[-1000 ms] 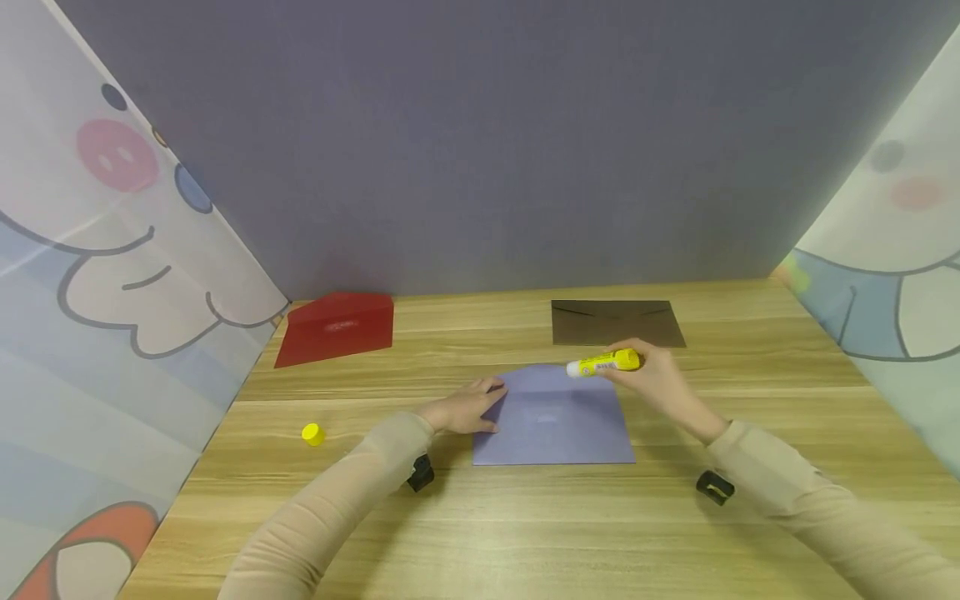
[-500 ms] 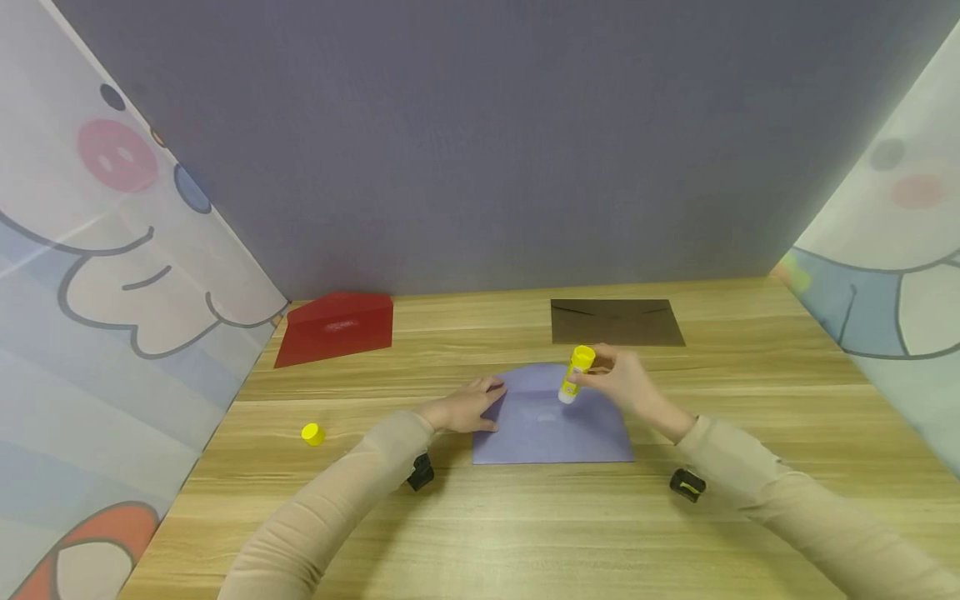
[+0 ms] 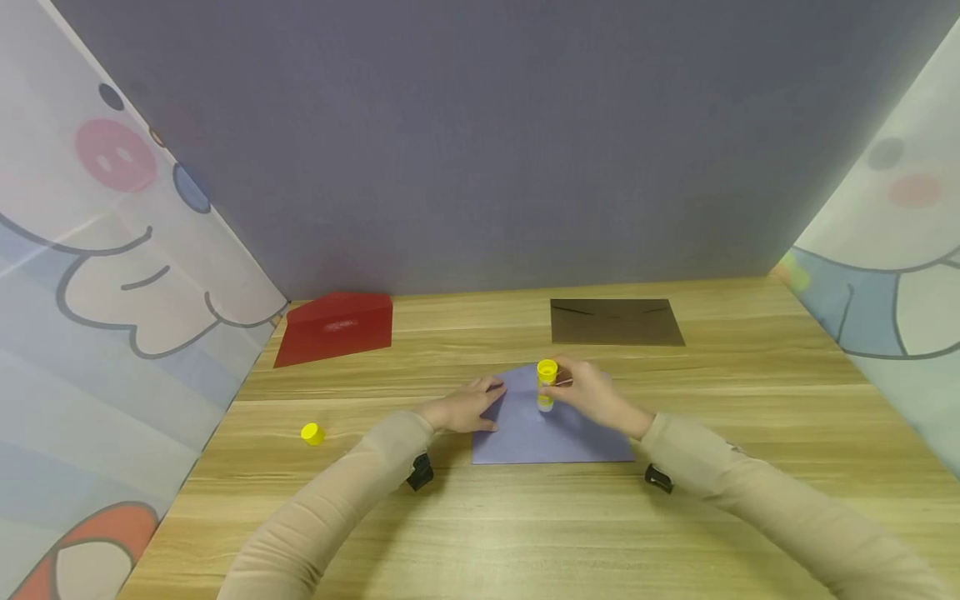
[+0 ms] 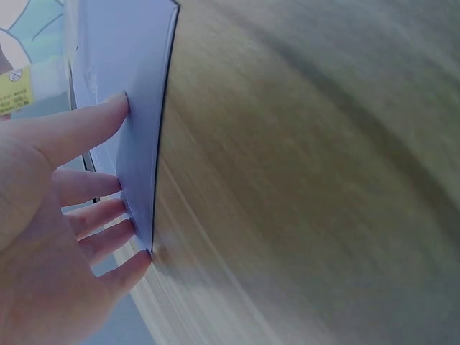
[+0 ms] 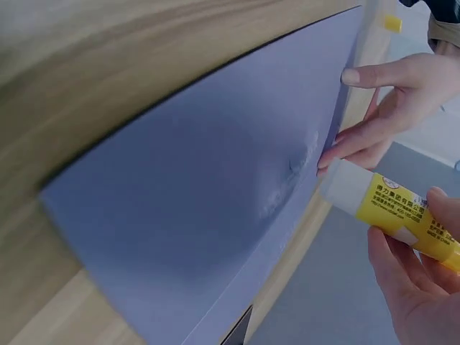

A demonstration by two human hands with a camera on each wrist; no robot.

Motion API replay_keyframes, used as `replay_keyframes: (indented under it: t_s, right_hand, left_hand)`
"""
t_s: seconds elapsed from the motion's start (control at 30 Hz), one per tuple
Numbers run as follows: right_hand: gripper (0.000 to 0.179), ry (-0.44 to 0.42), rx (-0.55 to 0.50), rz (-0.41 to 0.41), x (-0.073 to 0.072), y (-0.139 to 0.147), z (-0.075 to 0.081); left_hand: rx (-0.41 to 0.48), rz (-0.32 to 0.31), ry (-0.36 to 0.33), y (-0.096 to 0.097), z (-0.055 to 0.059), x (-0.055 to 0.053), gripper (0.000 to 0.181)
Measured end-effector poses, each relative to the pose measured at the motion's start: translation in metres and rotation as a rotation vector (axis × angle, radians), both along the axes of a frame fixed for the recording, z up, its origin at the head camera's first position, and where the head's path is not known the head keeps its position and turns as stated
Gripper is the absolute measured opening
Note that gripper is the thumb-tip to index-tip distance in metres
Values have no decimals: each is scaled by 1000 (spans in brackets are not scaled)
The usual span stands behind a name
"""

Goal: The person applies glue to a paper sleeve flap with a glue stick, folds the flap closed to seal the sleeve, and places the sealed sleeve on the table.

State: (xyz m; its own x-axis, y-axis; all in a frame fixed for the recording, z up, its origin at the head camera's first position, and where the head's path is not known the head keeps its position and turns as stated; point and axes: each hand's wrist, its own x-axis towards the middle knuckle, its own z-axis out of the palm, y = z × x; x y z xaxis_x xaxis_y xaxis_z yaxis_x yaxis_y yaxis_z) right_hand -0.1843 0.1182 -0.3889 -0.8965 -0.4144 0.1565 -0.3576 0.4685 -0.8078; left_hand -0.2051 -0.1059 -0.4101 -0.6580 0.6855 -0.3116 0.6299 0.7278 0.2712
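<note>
A purple envelope [image 3: 517, 446] lies flat on the table, its flap side toward the far edge. My left hand [image 3: 465, 408] rests on its left edge with spread, straight fingers; the thumb and fingertips touch the paper in the left wrist view. Between thumb and fingers, my right hand [image 3: 592, 396] pinches a yellow glue stick [image 3: 546, 387]. The stick stands nearly upright, its white end down over the middle of the envelope. In the right wrist view that white end of the glue stick [image 5: 392, 208] is close to the flap fold, near shiny smears on the paper.
A yellow cap [image 3: 312, 434] lies on the wooden table to the left. At the back left is a red envelope [image 3: 337, 329] with its flap up, and at the back right a brown envelope [image 3: 618, 323]. A grey panel [image 3: 525, 167] rises behind the table.
My right hand has moved left over the purple envelope, turning the glue stick from nearly level to upright with its white end down. The left hand has stayed in place.
</note>
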Motion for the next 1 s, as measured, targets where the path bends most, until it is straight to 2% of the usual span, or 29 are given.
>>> replay_keyframes:
  t_s: [0.27, 0.57, 1.0]
  right_hand:
    - [31, 2, 88, 19, -1, -13, -3]
    - [28, 17, 59, 69, -3, -19, -12]
    - [29, 59, 101, 118, 2, -20, -14]
  left_hand:
    - [-8, 10, 0, 1, 1, 0, 67]
    - [-15, -2, 13, 0, 1, 0, 66]
    - [-7, -2, 4, 0, 2, 0, 66]
